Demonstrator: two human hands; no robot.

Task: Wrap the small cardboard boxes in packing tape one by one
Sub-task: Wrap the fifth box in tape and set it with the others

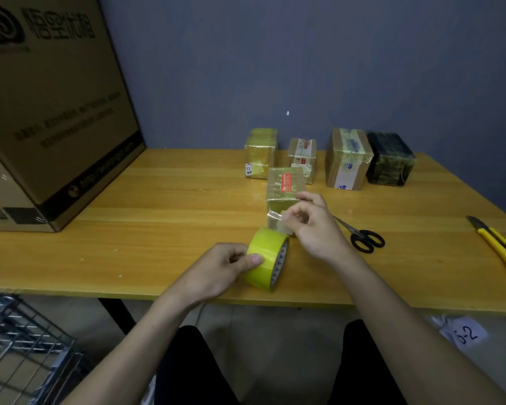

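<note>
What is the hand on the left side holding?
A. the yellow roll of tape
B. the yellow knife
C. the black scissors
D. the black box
A: the left hand grips the yellow roll of tape just above the table, while the scissors and the yellow knife lie untouched off to the right.
</note>
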